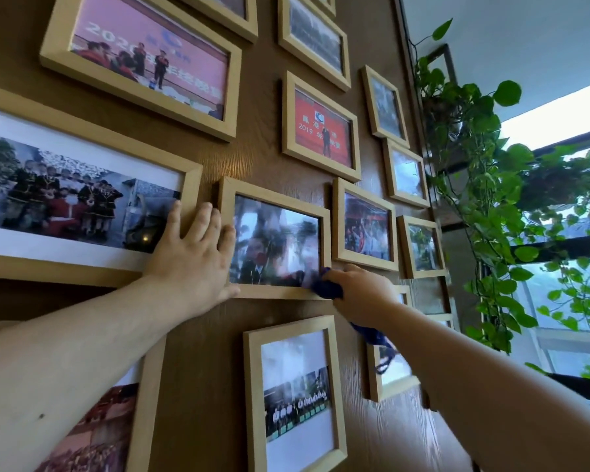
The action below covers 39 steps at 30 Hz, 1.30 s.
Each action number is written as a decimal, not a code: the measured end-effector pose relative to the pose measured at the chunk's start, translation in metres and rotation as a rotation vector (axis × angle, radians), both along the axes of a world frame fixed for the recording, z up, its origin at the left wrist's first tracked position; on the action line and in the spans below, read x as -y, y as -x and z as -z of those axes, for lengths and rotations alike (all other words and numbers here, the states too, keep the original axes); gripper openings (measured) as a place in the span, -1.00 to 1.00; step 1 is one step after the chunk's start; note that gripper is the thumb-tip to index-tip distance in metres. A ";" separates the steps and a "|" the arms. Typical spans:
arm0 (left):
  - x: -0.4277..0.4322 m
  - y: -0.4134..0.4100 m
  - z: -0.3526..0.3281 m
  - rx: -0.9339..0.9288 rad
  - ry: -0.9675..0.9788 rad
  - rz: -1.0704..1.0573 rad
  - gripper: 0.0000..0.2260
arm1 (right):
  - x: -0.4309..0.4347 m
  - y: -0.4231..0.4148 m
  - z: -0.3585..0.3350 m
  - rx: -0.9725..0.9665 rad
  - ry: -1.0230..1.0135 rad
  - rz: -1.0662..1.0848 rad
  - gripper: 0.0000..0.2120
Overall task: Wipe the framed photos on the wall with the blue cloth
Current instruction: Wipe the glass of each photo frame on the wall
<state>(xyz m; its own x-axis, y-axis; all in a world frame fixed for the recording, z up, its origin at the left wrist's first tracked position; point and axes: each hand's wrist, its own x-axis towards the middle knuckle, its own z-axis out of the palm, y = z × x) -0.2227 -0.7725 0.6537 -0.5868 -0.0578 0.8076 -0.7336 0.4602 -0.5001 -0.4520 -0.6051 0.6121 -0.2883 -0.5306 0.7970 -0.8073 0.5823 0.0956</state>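
The right hand [361, 294] gripped the blue cloth [326, 287] against the small frame's [276, 185] lower right corner, seemingly touching glass; the left hand [191, 253] lay flat, fingers spread, bracing its left edge.

From my seat the wall [259, 165] reads as dark brown wood with a raised, visible grain and a soft sheen. The frame [326, 233] under my hands is pale, matt wood, smooth-edged, and its glazing [276, 247] is glossy, throwing reflections. The blue cloth [326, 289] looks soft, woven and matt, frayed where it hangs.
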 end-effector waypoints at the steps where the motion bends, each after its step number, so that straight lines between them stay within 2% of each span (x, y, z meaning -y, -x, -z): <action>1: -0.001 -0.003 0.004 0.009 0.009 0.006 -0.13 | -0.005 0.003 0.002 0.003 0.010 0.020 -0.63; 5: 0.000 -0.032 0.013 0.051 0.069 0.082 -0.22 | -0.006 -0.013 0.000 -0.024 0.115 -0.038 -0.58; 9: 0.003 -0.080 0.004 0.029 0.094 0.071 -0.24 | 0.014 -0.066 -0.017 -0.192 0.169 -0.191 -0.57; 14: 0.024 -0.150 -0.010 -0.044 0.072 0.002 -0.16 | 0.043 -0.133 -0.040 -0.358 0.243 -0.332 -0.55; 21: 0.055 -0.218 -0.020 -0.134 0.026 -0.032 0.01 | 0.087 -0.207 -0.069 -0.346 0.305 -0.446 -0.52; 28: 0.080 -0.231 -0.017 -0.239 -0.056 0.056 0.06 | 0.134 -0.276 -0.096 -0.360 0.346 -0.503 -0.55; 33: 0.088 -0.228 -0.015 -0.253 -0.011 0.103 0.03 | 0.163 -0.315 -0.110 -0.422 0.296 -0.500 -0.57; 39: 0.096 -0.228 -0.013 -0.250 0.027 0.122 0.02 | 0.150 -0.283 -0.109 -0.484 0.286 -0.332 -0.61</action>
